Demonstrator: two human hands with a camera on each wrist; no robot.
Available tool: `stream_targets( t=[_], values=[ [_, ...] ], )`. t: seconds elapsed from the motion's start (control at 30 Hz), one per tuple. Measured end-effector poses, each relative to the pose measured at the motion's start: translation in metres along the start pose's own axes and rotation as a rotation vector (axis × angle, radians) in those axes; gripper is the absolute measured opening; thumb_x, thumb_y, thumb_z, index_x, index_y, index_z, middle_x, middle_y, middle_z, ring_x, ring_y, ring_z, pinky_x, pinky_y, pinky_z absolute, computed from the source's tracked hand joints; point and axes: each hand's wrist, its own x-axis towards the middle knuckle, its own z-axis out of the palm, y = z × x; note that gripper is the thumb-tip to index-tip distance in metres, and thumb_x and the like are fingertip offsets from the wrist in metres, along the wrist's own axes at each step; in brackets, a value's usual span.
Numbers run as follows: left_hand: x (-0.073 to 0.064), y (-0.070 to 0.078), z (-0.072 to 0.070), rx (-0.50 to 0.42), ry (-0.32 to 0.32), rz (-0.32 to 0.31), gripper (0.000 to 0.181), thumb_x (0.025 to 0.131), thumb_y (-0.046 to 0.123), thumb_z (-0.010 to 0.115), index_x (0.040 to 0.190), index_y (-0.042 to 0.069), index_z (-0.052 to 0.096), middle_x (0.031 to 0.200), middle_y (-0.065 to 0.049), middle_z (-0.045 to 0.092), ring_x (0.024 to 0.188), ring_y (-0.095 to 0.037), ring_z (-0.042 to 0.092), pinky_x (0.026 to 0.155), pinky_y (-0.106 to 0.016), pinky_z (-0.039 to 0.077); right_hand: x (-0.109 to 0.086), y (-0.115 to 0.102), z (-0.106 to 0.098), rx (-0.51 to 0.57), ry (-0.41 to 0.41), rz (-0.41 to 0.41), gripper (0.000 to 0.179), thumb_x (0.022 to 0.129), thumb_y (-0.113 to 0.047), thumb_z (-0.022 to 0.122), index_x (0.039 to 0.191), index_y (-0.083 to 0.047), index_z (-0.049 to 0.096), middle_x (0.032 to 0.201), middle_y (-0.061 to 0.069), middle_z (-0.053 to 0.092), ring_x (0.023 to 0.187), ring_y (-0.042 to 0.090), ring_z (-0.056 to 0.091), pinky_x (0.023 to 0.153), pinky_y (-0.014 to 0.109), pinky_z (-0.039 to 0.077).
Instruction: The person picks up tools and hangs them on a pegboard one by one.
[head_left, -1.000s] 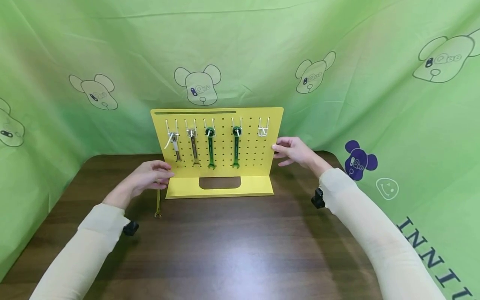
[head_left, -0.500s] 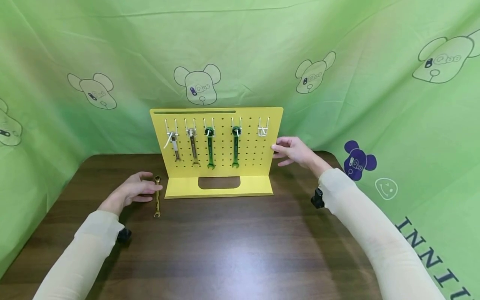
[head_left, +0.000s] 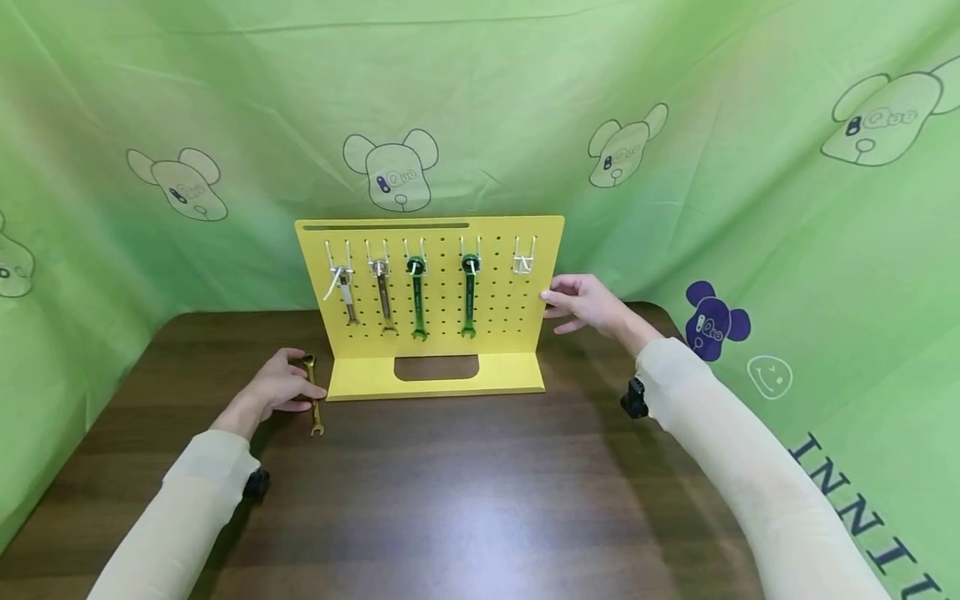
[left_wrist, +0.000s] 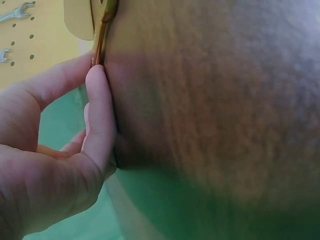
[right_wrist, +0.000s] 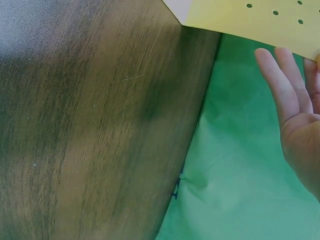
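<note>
A gold combination wrench (head_left: 317, 417) lies on the brown table just left of the yellow pegboard (head_left: 495, 337). Over its middle is my left hand (head_left: 277, 385); in the left wrist view, thumb and fingers pinch the wrench (left_wrist: 99, 47) from both sides. My right hand (head_left: 588, 304) holds the pegboard's right edge, thumb on the front face and fingers spread behind. The right wrist view shows these fingers (right_wrist: 287, 90) below the board's edge. From the hooks hang a small silver wrench (head_left: 348, 302), a darker metal wrench (head_left: 386, 304) and two green wrenches (head_left: 418, 304).
At the board's right end, a white double hook (head_left: 522, 262) carries no tool. The pegboard stands on a yellow base (head_left: 510, 375) with a cut-out, toward the back of the wood-grain table (head_left: 480, 492). A green printed cloth (head_left: 480, 100) hangs behind and beside it.
The left hand has left the board's left edge, drawn back beside the gold wrench, then closed its fingers on it. The right hand stays at the board's right edge.
</note>
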Motion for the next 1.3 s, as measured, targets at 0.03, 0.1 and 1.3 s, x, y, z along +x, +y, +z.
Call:
stream_targets(
  t=[0.03, 0.1, 1.3],
  values=[
    [0.0, -0.001, 0.0, -0.003, 0.002, -0.004, 0.1, 0.084, -0.005, 0.078, 0.157, -0.002, 0.01, 0.141, -0.03, 0.033, 0.089, -0.022, 0.061, 0.069, -0.03, 0.061, 0.0, 0.0, 0.0, -0.001, -0.002, 0.002, 0.034, 0.104, -0.021, 0.062, 0.116, 0.01, 0.055, 0.107, 0.014, 0.063, 0.114, 0.042, 0.064, 0.079, 0.05, 0.061],
    [0.0, -0.003, 0.0, -0.011, 0.005, -0.006, 0.101, 0.083, -0.005, 0.078, 0.157, -0.002, 0.01, 0.141, -0.029, 0.034, 0.089, -0.022, 0.062, 0.07, -0.031, 0.062, 0.0, 0.0, 0.001, -0.001, -0.003, 0.006, 0.034, 0.104, -0.021, 0.062, 0.116, 0.01, 0.055, 0.106, 0.014, 0.063, 0.113, 0.041, 0.065, 0.079, 0.05, 0.061],
    [-0.004, -0.002, 0.004, 0.08, 0.039, 0.062, 0.092, 0.082, 0.003, 0.066, 0.156, -0.005, 0.011, 0.136, -0.03, 0.036, 0.096, -0.028, 0.056, 0.069, -0.035, 0.061, 0.0, 0.004, 0.0, 0.006, 0.015, -0.026, 0.027, 0.103, -0.021, 0.062, 0.112, 0.005, 0.059, 0.104, 0.011, 0.064, 0.106, 0.034, 0.07, 0.079, 0.052, 0.06]
  ],
)
